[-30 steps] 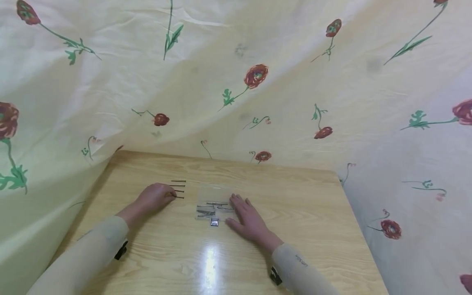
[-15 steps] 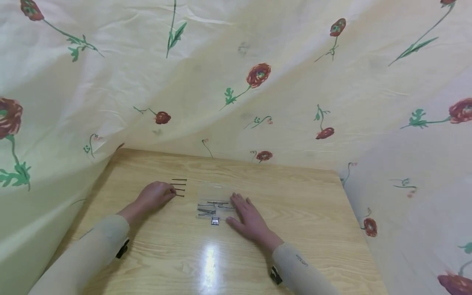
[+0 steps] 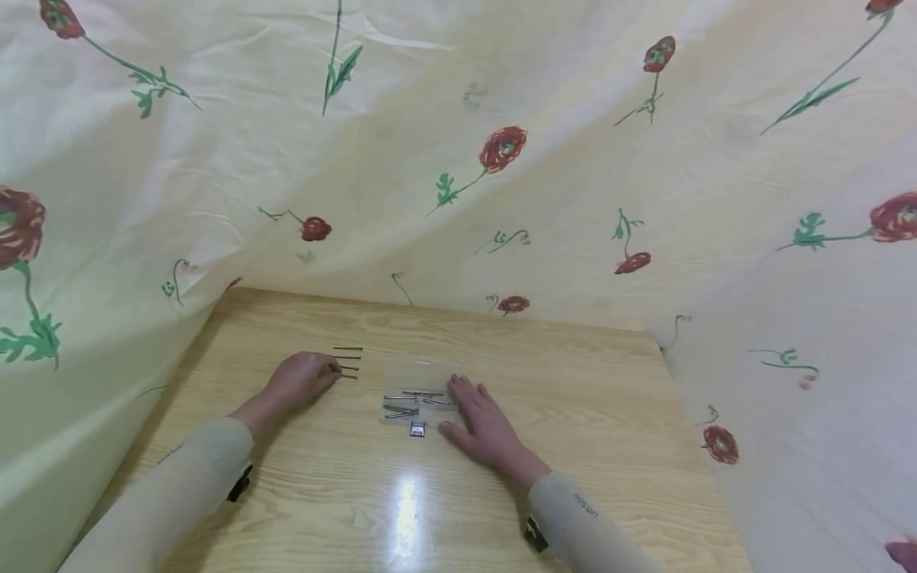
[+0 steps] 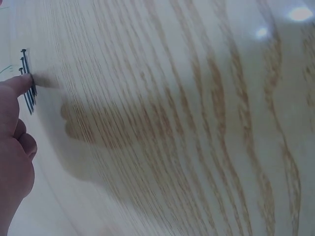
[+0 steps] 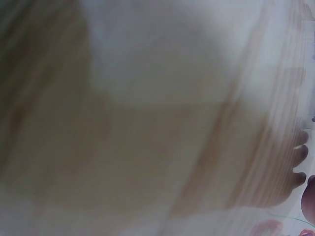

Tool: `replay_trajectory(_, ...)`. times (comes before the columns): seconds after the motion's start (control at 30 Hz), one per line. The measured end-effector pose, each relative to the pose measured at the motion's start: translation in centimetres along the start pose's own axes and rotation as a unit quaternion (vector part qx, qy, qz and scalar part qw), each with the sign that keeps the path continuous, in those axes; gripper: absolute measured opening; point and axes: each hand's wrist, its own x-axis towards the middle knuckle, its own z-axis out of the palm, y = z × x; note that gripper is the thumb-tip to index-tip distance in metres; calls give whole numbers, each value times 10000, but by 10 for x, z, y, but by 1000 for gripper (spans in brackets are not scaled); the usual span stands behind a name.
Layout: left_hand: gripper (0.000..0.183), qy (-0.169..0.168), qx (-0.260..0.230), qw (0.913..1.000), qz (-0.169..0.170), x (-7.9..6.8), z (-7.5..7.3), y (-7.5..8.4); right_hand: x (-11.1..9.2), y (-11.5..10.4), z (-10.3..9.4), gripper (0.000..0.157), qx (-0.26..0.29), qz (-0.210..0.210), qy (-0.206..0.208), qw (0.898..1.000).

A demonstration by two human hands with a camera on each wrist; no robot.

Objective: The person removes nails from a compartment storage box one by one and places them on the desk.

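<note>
Left fingers (image 4: 17,85): one reaches out and touches the nails (image 3: 349,358); others, lower in the left wrist view, are curled in. Whether the tips pinch a nail or merely rest on it, we cannot tell.

Nails: four, dark, slim, flat-headed. We find them lying side by side in a row, heads to the right in the head view. The nearest is at the fingertips; the left ends of the middle two run up to the left hand (image 3: 299,380).

Right fingers (image 3: 469,395): straight, laid close together, gripping nothing, the thumb set apart. The right hand (image 3: 490,434) rests palm down at the right edge of the pack (image 3: 415,372).

Pack: clear, flat; bag or box, we cannot say. It lies between the hands, to the right of the nails and apart from them.

Metal pieces (image 3: 401,397): several, silver, slim, grouped in the pack's nearer half, some crossing. A small label (image 3: 418,430), dark-edged, sits at its near edge.

Sleeves (image 3: 182,469): two, pale, each with a dark device beneath.

Counter (image 3: 609,398): light wood grain, a bright reflection near us.

Cloth (image 3: 401,143): cream, red flowers, hung behind and at both sides.
</note>
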Motion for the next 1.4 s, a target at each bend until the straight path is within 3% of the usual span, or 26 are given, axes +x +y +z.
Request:
replay_trajectory(0.47,10,145,-148,9998,-8,-4,-1,1,0,1,5,84,-63,36,-72,9999)
replay_trajectory(0.6,12,239,-246,9993,140,1,-5,6,0,1,6,83,-95,3,-37,9999)
replay_trajectory(0.83,25,68,-574,9971,488,13,-8,32,-1,2,9,82,-104,15,18,9999)
replay_trajectory(1.03,27,-103,-575,9942,898,21,3,56,-3,2,13,83,-161,50,63,9998)
replay_trajectory(1.4,23,-798,-458,9873,1297,39,29,95,-6,0,21,81,-85,95,242,9996)
